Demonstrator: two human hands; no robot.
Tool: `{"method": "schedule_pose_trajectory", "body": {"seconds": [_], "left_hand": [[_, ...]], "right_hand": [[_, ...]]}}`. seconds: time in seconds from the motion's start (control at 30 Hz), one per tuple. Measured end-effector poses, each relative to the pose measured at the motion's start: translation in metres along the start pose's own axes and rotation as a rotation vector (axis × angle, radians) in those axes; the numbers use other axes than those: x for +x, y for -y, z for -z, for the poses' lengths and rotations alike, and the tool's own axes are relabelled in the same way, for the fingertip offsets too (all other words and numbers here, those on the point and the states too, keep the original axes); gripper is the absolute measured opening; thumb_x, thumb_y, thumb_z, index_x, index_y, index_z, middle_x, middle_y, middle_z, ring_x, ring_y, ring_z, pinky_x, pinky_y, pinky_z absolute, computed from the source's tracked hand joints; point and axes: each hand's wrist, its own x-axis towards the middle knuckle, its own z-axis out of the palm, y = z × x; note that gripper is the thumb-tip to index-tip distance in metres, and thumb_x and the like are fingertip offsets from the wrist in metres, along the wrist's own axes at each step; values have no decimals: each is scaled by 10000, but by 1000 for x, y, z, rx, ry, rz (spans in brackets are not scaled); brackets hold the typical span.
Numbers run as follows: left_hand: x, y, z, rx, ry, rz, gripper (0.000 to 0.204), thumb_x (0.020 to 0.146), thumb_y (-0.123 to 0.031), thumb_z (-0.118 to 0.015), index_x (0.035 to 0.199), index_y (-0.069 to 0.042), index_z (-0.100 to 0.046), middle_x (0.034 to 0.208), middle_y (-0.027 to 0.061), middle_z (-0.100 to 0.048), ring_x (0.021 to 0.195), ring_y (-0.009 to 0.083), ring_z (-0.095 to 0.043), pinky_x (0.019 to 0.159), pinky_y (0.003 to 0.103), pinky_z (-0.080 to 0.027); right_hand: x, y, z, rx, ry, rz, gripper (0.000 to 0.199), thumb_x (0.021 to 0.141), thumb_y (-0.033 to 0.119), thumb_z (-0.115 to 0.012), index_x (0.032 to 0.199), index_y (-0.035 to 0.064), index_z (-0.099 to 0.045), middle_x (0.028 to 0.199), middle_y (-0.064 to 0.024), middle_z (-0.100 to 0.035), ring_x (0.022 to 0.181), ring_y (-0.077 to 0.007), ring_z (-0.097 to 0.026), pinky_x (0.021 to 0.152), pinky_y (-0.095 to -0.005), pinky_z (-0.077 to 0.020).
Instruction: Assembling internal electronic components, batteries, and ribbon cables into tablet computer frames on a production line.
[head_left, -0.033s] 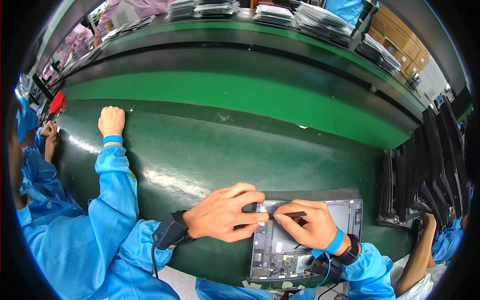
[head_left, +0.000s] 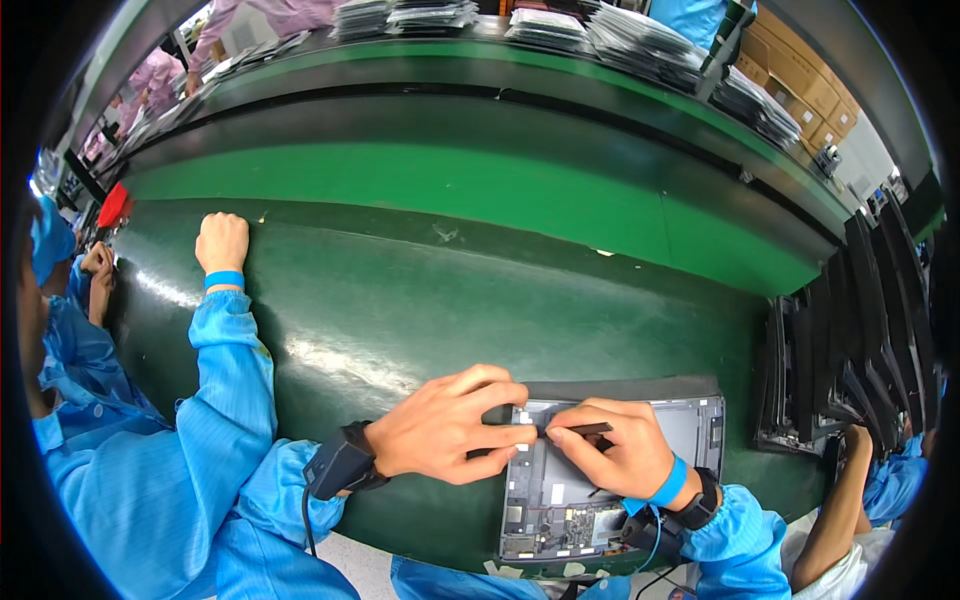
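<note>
An opened grey laptop or tablet shell (head_left: 558, 470) lies on the green bench in front of me, its circuit board showing along the near side. My left hand (head_left: 450, 425) reaches over its left edge with fingers spread. Its index fingertip presses near the tip of my right thumb. My right hand (head_left: 615, 445) rests over the shell and pinches a slim black hand tool (head_left: 592, 429), whose exact kind I cannot make out. The spot where the tool meets the shell is hidden by my fingers.
A dark mat (head_left: 640, 389) lies under the shell. Black panels (head_left: 850, 340) stand upright in a row at the right. At the left, a co-worker's fist (head_left: 222, 243) rests on the green bench (head_left: 420, 290). Another person's arm (head_left: 840, 490) is at the right. Stacked flat packages (head_left: 640, 45) line the shelf.
</note>
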Motion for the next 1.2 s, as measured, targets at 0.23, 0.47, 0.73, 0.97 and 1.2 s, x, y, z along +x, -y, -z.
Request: {"method": "schedule_pose_trajectory", "body": {"seconds": [0.23,0.47,0.73,0.97,1.2], "left_hand": [[-4,2,0,-7,-5,13,213,795,-194,-725,1006,-220,-736,1117,47,-592,1077,271,-576,649,356,-549],[-2,2,0,-5,-13,-15,178,806,-184,-710,982,-183,-740,1308,73,-613,1247,313,-584,787,381,-600],[-3,2,-2,-35,-25,-26,160,811,-153,-698,966,-144,-736,1298,88,-641,1205,285,-631,863,384,-592],[-6,-2,-3,18,-32,-9,157,805,-157,-724,962,-145,-712,1305,80,-640,1199,286,-636,879,381,-591],[-7,-2,-7,54,-79,-33,193,806,-228,-773,967,-163,-689,1313,68,-637,1200,280,-637,869,375,-602]], "right_hand": [[2,-2,2,-101,30,63,74,856,52,-719,926,29,-717,752,-102,-662,584,-264,-627,546,-349,-514],[2,-3,8,-215,36,213,56,833,56,-729,870,17,-710,762,-103,-669,626,-286,-644,584,-373,-537],[-1,-3,9,-262,40,206,58,827,59,-733,848,17,-699,755,-90,-662,643,-275,-648,582,-368,-543],[-5,5,3,-533,61,272,177,830,136,-724,714,69,-608,674,-48,-540,629,-218,-595,492,-354,-489],[-17,20,-17,-587,-43,89,206,811,145,-723,692,73,-571,659,-55,-556,607,-231,-607,475,-364,-482]]}}
